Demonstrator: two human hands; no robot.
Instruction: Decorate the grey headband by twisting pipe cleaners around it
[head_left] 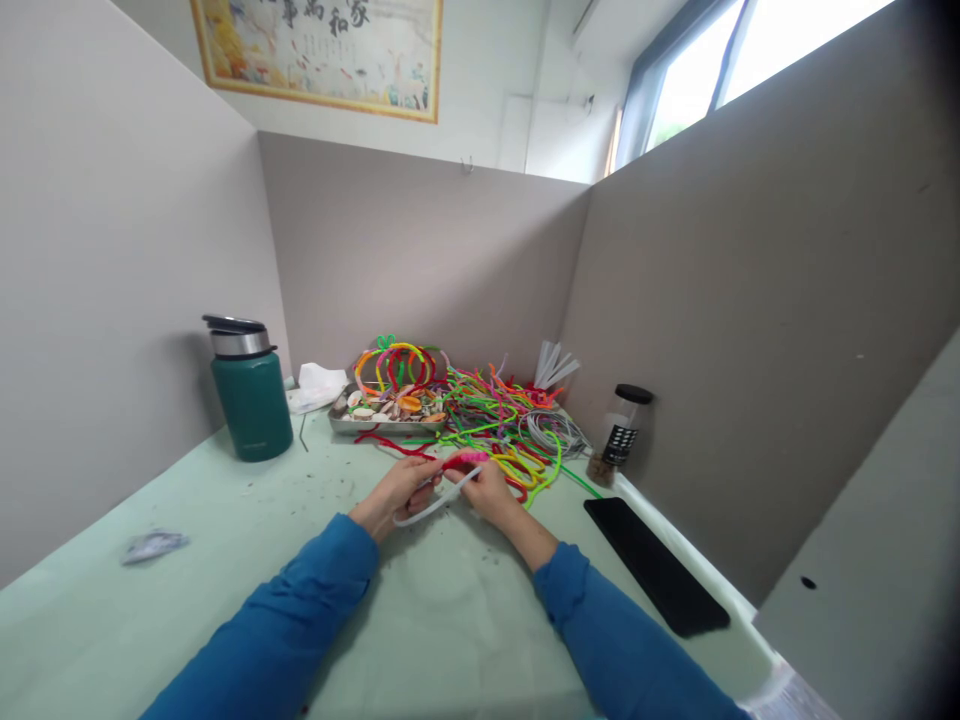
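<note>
A white curved band (pixel 439 503) with a pink fuzzy pipe cleaner (pixel 466 460) wound on its upper end sits between the two hands, held just above the pale green table (pixel 225 520) near its middle. The left hand (pixel 397 492) has its fingers closed around the lower, bare part of the band, and a red pipe cleaner (pixel 390 445) trails away from that hand toward the far side. The right hand (pixel 491 490) pinches the upper end, fingers curled shut where the pink wrap lies. Both forearms wear blue sleeves (pixel 300 620).

Just beyond the hands lies a loose heap of pipe cleaners (pixel 502 415) in green, yellow, orange and red, some strands reaching almost to the right hand. To the left of the heap stands a shallow metal tray (pixel 375 425) holding small pieces, with finished coloured hoops (pixel 397 362) rising over it. A bundle of grey wire (pixel 555 430) lies at the right of the heap, and white strips (pixel 555 365) lean against the partition behind it. A small clear jar with a black lid (pixel 624 428) stands near the right wall, with a black phone (pixel 654 565) flat on the table nearer the person. At far left are a green flask (pixel 250 392), a crumpled white tissue (pixel 316 387) and a small grey scrap (pixel 154 546)
</note>
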